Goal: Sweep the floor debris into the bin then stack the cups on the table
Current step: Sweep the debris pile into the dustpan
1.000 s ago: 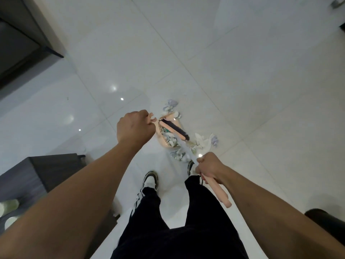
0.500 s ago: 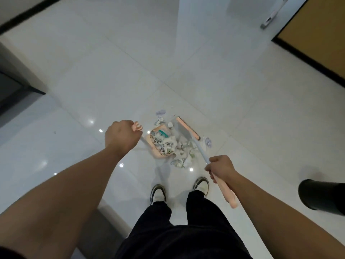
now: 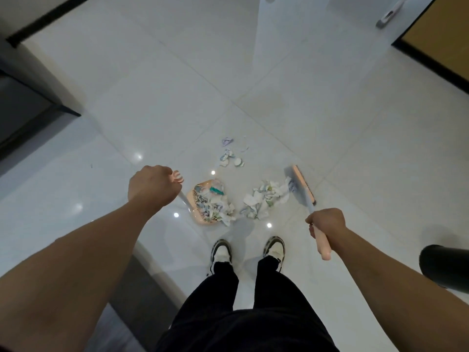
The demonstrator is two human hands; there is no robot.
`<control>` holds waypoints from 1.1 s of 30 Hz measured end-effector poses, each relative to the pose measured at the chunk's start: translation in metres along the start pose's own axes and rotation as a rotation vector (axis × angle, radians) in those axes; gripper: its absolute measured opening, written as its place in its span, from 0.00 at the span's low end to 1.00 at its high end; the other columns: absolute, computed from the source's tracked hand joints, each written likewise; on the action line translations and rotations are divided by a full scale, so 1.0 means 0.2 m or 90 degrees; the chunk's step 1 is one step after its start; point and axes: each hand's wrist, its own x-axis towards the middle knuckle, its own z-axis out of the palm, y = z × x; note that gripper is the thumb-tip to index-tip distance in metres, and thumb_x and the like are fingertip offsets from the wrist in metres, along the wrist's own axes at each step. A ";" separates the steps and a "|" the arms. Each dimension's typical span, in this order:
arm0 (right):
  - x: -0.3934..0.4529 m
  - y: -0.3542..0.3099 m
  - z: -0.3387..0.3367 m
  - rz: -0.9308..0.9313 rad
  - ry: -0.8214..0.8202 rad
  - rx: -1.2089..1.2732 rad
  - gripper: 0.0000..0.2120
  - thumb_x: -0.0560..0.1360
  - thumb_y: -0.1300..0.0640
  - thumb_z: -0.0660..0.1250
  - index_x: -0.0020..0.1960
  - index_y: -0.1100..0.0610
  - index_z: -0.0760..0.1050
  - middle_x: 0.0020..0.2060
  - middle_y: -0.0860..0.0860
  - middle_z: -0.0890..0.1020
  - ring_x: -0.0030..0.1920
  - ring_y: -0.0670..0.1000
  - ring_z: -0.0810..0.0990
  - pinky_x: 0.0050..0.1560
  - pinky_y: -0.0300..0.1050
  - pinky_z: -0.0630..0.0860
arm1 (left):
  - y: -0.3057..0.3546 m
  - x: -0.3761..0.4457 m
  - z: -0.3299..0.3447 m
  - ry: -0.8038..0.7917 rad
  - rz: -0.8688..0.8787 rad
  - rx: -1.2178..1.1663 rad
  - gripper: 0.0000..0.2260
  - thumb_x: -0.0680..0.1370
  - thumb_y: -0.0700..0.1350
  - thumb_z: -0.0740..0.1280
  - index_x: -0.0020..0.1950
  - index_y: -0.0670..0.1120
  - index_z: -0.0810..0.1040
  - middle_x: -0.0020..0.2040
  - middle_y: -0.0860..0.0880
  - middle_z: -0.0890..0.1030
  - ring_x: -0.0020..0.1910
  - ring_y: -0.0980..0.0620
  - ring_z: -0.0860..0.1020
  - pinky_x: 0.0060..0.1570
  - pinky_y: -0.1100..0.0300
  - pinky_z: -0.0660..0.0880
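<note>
The left hand [image 3: 152, 185] is clamped on the dustpan [image 3: 203, 203] handle, keeping the pan's open side toward the right so scraps can be pushed in; it already holds paper. The right hand [image 3: 326, 223] is wrapped round the broom [image 3: 302, 185] handle, its head on the far right of the loose debris pile [image 3: 266, 199]. More scraps [image 3: 232, 154] lie farther off. A dark bin [image 3: 444, 268] stands near right.

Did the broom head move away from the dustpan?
Yes. The broom head swung out to the person's right, away from the dustpan; a paper pile now lies between them.
</note>
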 end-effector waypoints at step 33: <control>-0.14 0.18 0.11 0.036 -0.241 -0.032 0.05 0.72 0.69 0.68 0.48 0.70 0.78 0.26 0.58 0.75 0.19 0.52 0.71 0.22 0.39 0.70 | 0.53 -0.04 0.18 0.026 0.142 -0.047 0.14 0.72 0.56 0.65 0.33 0.48 0.73 0.28 0.51 0.73 0.30 0.47 0.72 0.30 0.60 0.63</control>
